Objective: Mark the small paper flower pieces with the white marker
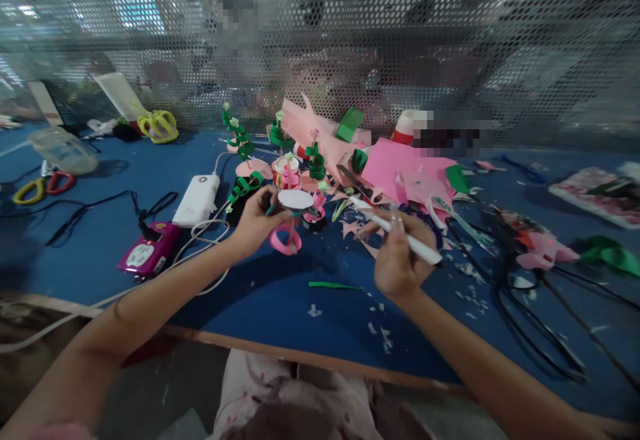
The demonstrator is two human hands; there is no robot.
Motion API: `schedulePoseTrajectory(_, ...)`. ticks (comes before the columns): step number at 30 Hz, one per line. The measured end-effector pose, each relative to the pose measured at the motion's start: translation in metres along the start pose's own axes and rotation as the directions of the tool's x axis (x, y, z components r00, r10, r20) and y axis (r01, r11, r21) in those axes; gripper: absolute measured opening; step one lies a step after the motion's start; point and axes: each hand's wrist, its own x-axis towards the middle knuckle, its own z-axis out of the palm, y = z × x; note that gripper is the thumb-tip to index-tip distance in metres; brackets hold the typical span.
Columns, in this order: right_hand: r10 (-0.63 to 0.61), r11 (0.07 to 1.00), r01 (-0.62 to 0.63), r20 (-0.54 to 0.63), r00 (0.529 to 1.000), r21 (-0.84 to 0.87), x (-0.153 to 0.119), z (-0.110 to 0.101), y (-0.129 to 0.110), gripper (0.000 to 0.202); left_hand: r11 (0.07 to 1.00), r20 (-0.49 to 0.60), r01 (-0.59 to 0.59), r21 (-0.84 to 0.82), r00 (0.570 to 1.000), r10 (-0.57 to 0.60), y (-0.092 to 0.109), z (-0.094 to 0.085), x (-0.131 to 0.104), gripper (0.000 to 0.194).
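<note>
Holds in the left hand (255, 220) a small paper piece (293, 217), raised a little above the blue table (280, 300), near the middle of the view. Fingers closed around it from the left side, thumb in front; a white oval disc on top and a pink curled strip hanging below. Grips in the right hand (400, 260) a thin white stick (395, 230), pinched narrow between thumb and fingers like a pen, its tip pointing toward the paper piece but not touching it, as far as can be seen.

Judging by the table, already well along: several paper decorations standing behind the hands, one with green spirals (239, 135), another in pink and green (316, 160), and a small round one (286, 172) between them. Looks less complete, the piece in hand: only disc and one curl, without the green parts of the others.

Plenty of material left: pink paper sheets (395, 163) just behind the right hand, a loose green strip (335, 285) on the table between the arms, small white scraps (380, 333) scattered near the front edge. Lying to the left, a white power bank (197, 200) with cable beside a purple device (143, 253).
</note>
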Motion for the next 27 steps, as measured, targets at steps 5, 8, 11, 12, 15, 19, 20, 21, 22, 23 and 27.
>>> schedulePoseTrajectory(5, -0.074, 0.989, 0.106, -0.289, 0.954, 0.099, 0.017, -0.002, 0.015, 0.015, 0.425, 0.386, -0.598, 0.679, 0.784, 0.486, 0.032, -0.018, 0.003, 0.014)
schedulePoseTrajectory(8, -0.105, 0.989, 0.13, -0.28, 0.954, 0.069, 0.021, -0.005, 0.021, 0.016, -0.225, 0.772, -0.745, 0.628, 0.56, 0.302, 0.027, -0.008, -0.009, 0.015)
schedulePoseTrajectory(11, -0.128, 0.987, 0.15, -0.282, 0.951, 0.06, 0.021, -0.008, 0.025, 0.017, -0.539, 0.841, -0.683, 0.493, 0.532, 0.097, 0.011, 0.005, -0.022, 0.015)
schedulePoseTrajectory(12, -0.133, 0.986, 0.157, -0.287, 0.949, 0.062, 0.021, -0.009, 0.025, 0.016, -0.576, 0.842, -0.674, 0.463, 0.537, 0.048, 0.006, 0.008, -0.025, 0.014)
schedulePoseTrajectory(15, -0.138, 0.985, 0.162, -0.293, 0.946, 0.061, 0.019, -0.009, 0.024, 0.016, -0.638, 0.823, -0.648, 0.416, 0.566, -0.039, -0.004, 0.014, -0.029, 0.013)
schedulePoseTrajectory(19, -0.122, 0.991, 0.131, -0.239, 0.963, 0.019, 0.017, -0.011, 0.02, 0.02, -0.685, 0.846, -0.657, 0.315, 0.522, -0.112, -0.015, 0.021, -0.03, 0.012)
schedulePoseTrajectory(20, -0.123, 0.992, 0.128, -0.225, 0.966, 0.007, 0.017, -0.011, 0.019, 0.021, -0.686, 0.855, -0.665, 0.296, 0.505, -0.121, -0.018, 0.023, -0.031, 0.012)
schedulePoseTrajectory(21, -0.129, 0.991, 0.131, -0.218, 0.967, -0.001, 0.018, -0.012, 0.018, 0.021, -0.682, 0.862, -0.673, 0.287, 0.492, -0.123, -0.021, 0.024, -0.031, 0.012)
schedulePoseTrajectory(22, -0.133, 0.991, 0.136, -0.218, 0.967, -0.003, 0.018, -0.013, 0.018, 0.021, -0.671, 0.866, -0.682, 0.289, 0.486, -0.121, -0.024, 0.024, -0.031, 0.013)
schedulePoseTrajectory(23, -0.133, 0.99, 0.138, -0.226, 0.965, 0.003, 0.019, -0.013, 0.017, 0.021, -0.651, 0.868, -0.697, 0.3, 0.483, -0.117, -0.027, 0.024, -0.031, 0.014)
schedulePoseTrajectory(27, -0.067, 0.996, 0.081, -0.254, 0.965, 0.045, 0.021, -0.013, 0.017, 0.02, -0.441, 0.832, -0.766, 0.468, 0.55, -0.074, -0.032, 0.021, -0.023, 0.025)
